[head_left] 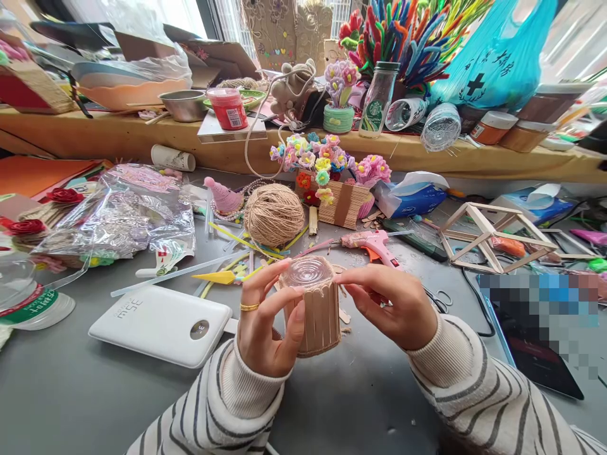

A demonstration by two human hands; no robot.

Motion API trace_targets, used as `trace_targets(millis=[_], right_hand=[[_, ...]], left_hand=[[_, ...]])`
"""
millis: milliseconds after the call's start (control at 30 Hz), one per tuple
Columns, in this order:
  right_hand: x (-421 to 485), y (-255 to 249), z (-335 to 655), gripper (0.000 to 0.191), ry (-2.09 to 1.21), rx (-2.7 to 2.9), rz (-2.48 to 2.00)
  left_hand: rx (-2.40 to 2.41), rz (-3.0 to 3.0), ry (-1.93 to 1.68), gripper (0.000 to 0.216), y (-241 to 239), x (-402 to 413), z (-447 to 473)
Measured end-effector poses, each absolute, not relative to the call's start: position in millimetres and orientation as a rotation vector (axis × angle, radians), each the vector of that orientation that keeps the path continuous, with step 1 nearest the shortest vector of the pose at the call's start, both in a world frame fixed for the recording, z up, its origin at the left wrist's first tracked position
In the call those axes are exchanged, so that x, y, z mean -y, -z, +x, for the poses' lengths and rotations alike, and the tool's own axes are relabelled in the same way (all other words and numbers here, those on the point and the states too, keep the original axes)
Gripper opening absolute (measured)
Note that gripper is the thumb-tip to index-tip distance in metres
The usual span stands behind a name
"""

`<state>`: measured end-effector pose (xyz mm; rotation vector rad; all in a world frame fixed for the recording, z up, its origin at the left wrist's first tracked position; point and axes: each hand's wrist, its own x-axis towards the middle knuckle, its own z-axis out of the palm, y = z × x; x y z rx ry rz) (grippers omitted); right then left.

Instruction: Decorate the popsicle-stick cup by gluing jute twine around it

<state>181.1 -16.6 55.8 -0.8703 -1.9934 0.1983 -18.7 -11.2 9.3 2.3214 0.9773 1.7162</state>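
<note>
A small cup covered in upright wooden craft sticks [318,319] is raised a little above the table in front of me. Its clear plastic end with concentric rings faces up, and jute twine [327,285] runs around that edge. My left hand [268,322], with a ring on one finger, curls around the cup's left side and grips it. At the top right edge, my right hand [393,300] has thumb and forefinger pinched on the twine against the rim. The fingertips partly hide the strand. A ball of jute twine [274,215] sits just behind the cup.
A pink glue gun [370,245] lies behind my right hand, with scissors [441,300] nearby. To the left is a white power bank [159,325]; a tablet [526,341] lies right. A wooden stick frame [496,237] and fuzzy flowers [322,161] stand farther back, below a crowded ledge [213,151].
</note>
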Motion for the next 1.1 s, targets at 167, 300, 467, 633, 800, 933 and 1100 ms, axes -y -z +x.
trace_targets(millis=[167,300,467,633,800,933,1100], right_hand=[[17.2,-55.6,180.1,0.019,-0.198,1.993,-0.871],[17.8,-56.5,179.6,0.02,-0.189,2.001,-0.877],[17.9,-55.9,180.8,0.022,-0.193,2.01,-0.881],[17.9,-54.5,180.7,0.021,-0.193,2.003,-0.891],[18.2,-55.8,179.6,0.02,-0.163,2.008,-0.882],[19.1,-57.2,179.2,0.02,-0.158,2.002,-0.883],[19.9,-56.6,179.9,0.019,-0.159,2.008,-0.901]], left_hand=[[-0.937,2.252,-1.743,0.037,-6.1,10.8,-18.1],[-0.965,2.255,-1.739,0.034,-6.8,11.6,-17.4],[-0.995,2.236,-1.759,0.031,-8.3,13.4,-15.8],[-0.995,2.231,-1.765,0.03,-8.4,13.3,-15.2],[-0.979,2.232,-1.759,0.032,-8.6,13.0,-15.0],[-0.984,2.244,-1.753,0.03,-8.1,13.4,-15.0],[-0.981,2.266,-1.737,0.03,-7.6,13.1,-15.8]])
